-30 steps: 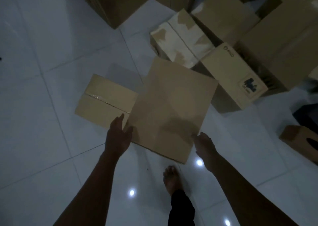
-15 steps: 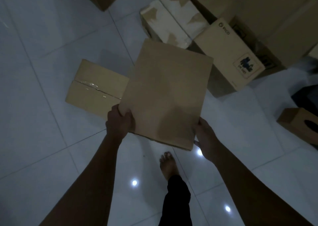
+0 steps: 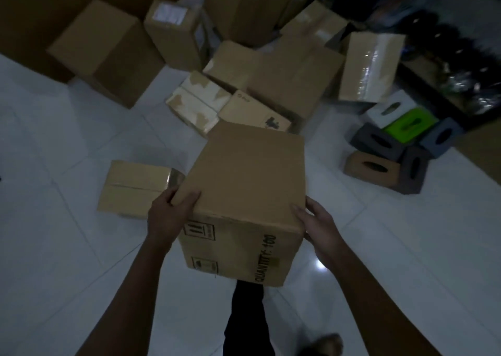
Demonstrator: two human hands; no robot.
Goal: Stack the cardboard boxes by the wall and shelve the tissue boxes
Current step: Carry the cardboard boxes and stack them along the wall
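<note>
Step in hand: the cardboard-stacking half of the job; one cardboard box (image 3: 245,193) is up off the white tiled floor (image 3: 54,247), carried between both hands in front of the person's body.
Left hand (image 3: 169,214): clamped on the box's near left corner, fingers curled over the top edge, thumb side down the flank.
Right hand (image 3: 318,225): pressed against the near right edge, fingers fairly straight along the side, bracing more than gripping.
Carried box: plain brown corrugated board, squarish, flat clean top; the near face carries black handling symbols and the print "QUANTITY: 100".
Next move, as I judge it: walk it toward the pile of boxes (image 3: 271,57) at the far side and set it down square on a flat top, both hands holding level.
Flat taped box (image 3: 135,185): low, brown, glossy tape on its end, lying on the floor just left of the carried one.
White-patched box (image 3: 198,103): torn paper showing on top, lying beyond it.
Tissue boxes (image 3: 393,144): grey, brown, white and bright green, oval slots, clustered on the floor at right, not yet shelved.
Light: dim, so fine texture is hard to read.
</note>
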